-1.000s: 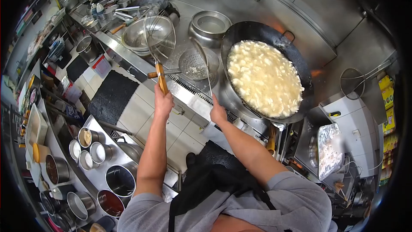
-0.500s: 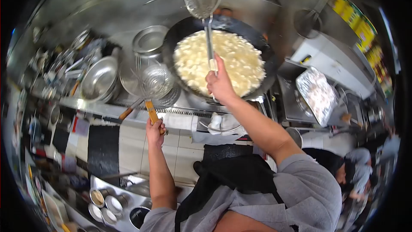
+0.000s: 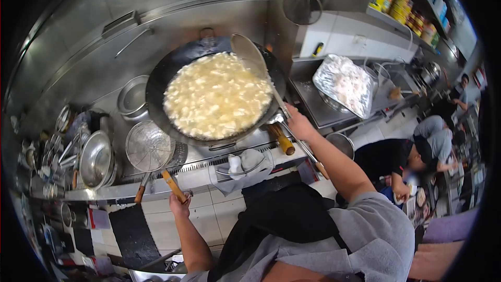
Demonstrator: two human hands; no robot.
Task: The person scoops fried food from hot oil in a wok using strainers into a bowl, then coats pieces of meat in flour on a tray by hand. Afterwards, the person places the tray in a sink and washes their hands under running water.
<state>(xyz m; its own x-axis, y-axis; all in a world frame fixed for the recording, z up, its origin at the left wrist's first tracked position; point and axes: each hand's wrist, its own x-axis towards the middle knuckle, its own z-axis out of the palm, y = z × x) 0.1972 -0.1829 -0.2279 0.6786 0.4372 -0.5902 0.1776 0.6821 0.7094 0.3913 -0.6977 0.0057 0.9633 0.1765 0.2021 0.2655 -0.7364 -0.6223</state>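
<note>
My left hand (image 3: 179, 204) is closed round the wooden handle (image 3: 173, 186) of a wire skimmer, whose head I cannot separate from the round mesh skimmer (image 3: 150, 146) behind it. At the right edge of the wok, my right hand (image 3: 299, 124) grips the metal handle of a round mesh strainer (image 3: 249, 56). The strainer's head lies tilted over the wok's back right side. Bubbling pale liquid full of small whitish pieces (image 3: 216, 96) fills much of the big black wok (image 3: 155, 99).
A foil-lined tray of whitish pieces (image 3: 344, 86) stands right of the wok. Metal bowls (image 3: 96, 159) and utensils crowd the left counter. A thick wooden handle (image 3: 282, 140) juts over the front edge. A co-worker in black (image 3: 383, 162) bends at the right.
The strainer has swung from upright over the wok's middle down to its right side, with my right hand moving right. The view has turned rightward. My left hand keeps its handle.
</note>
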